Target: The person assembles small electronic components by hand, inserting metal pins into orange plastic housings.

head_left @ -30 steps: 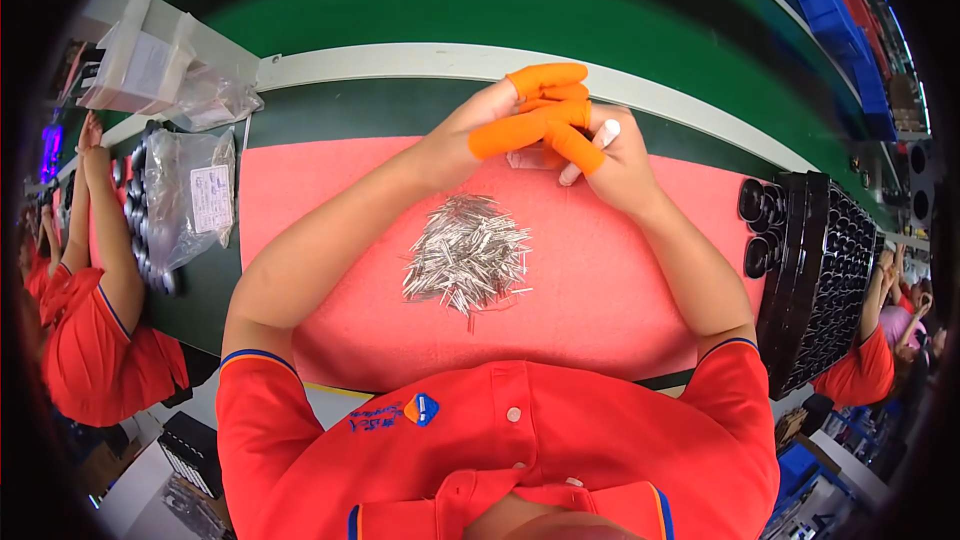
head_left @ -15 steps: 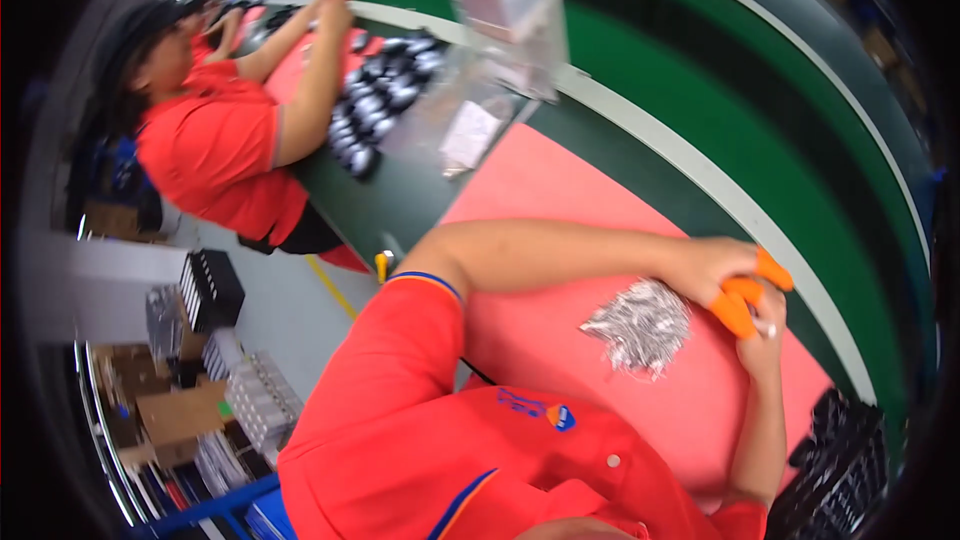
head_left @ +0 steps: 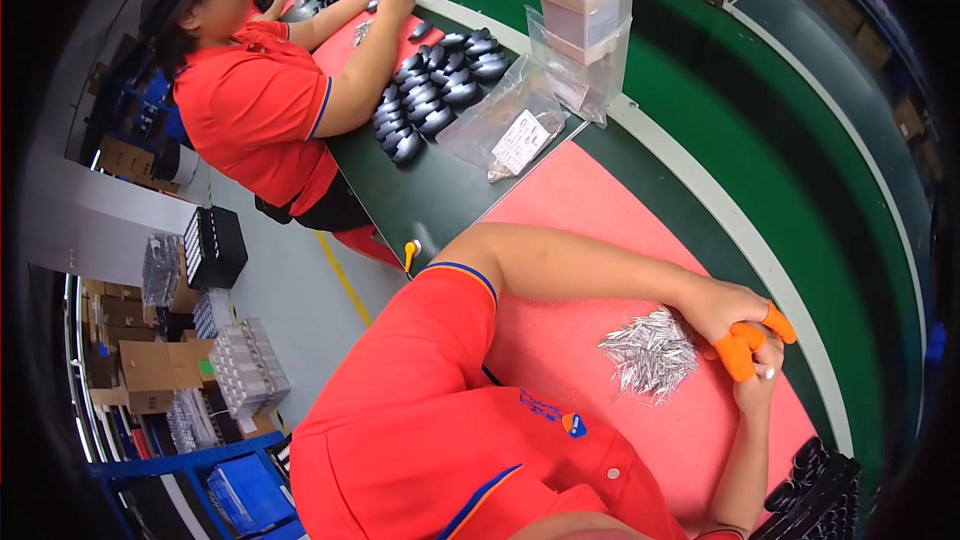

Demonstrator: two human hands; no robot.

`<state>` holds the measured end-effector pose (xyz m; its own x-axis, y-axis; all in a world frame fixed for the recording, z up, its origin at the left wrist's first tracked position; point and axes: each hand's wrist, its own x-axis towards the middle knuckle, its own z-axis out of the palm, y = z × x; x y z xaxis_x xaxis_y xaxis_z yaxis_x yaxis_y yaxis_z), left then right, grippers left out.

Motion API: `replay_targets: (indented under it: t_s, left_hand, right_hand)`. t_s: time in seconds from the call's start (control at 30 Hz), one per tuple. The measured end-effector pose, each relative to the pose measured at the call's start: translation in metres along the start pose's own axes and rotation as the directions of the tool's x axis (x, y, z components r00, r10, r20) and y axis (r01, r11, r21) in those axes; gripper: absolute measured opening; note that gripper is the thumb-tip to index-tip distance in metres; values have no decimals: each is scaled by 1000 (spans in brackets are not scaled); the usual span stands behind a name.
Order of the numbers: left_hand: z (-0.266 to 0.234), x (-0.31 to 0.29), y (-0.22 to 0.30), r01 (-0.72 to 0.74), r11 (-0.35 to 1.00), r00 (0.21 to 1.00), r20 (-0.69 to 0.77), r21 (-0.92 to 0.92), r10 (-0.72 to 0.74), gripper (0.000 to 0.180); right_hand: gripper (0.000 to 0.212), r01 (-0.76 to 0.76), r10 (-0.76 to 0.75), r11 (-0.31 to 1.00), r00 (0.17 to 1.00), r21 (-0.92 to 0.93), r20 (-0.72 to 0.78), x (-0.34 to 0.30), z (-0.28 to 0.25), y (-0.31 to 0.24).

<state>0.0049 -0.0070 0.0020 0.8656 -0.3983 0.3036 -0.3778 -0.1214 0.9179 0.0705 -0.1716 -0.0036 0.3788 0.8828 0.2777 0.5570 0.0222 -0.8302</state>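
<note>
My left hand [head_left: 722, 312] reaches across the pink mat and meets my right hand [head_left: 757, 388] near its far right edge. Orange finger covers [head_left: 738, 352] wrap several fingertips where the hands come together. The fingers of both hands are bent and pressed close, hiding most of what lies between them. A small white round piece [head_left: 767, 373] shows at the fingers of my right hand; I cannot make out what it belongs to. Beside my left wrist lies a loose heap of thin silver metal pins [head_left: 652, 355].
Black parts [head_left: 815, 495] are stacked at the mat's lower right. Beyond the pink mat [head_left: 560, 190] lie a clear bag [head_left: 505, 125] and rows of glossy dark, rounded shells [head_left: 435, 85]. A white bin [head_left: 580, 5] stands behind them. A co-worker [head_left: 250, 90] works at the far left.
The view has shifted, so the bench and co-worker appear farther right and the picture is sharper. My hands stay together, with the fingers slightly changed in position.
</note>
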Motion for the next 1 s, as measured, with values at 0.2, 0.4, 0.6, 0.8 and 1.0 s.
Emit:
replay_targets:
  t_s: [0.2, 0.4, 0.6, 0.8, 1.0]
  left_hand:
    - [0, 0, 2, -17, 997, 1000, 18, 72, 16, 56]
    - [6, -2, -6, -62, 997, 995, -78, 53, 66, 64]
    - [3, 0, -4, 112, 994, 994, 13, -5, -112, 69]
    - [9, -1, -7, 51, 999, 999, 14, 0, -51, 67]
    - [5, -1, 1, 148, 987, 989, 14, -55, -148, 71]
  right_hand:
    - [16, -60, 62, 996, 997, -69, 34, -2, 3, -4]
    - [12, 9, -7, 996, 1000, -92, 21, 2, 5, -7]
    - [8, 10, -3, 995, 998, -103, 67, 2, 8, -14]
    - [6, 45, -38, 996, 996, -83, 85, 0, 11, -26]
    - [9, 46, -46, 999, 999, -15, 8, -2, 10, -24]
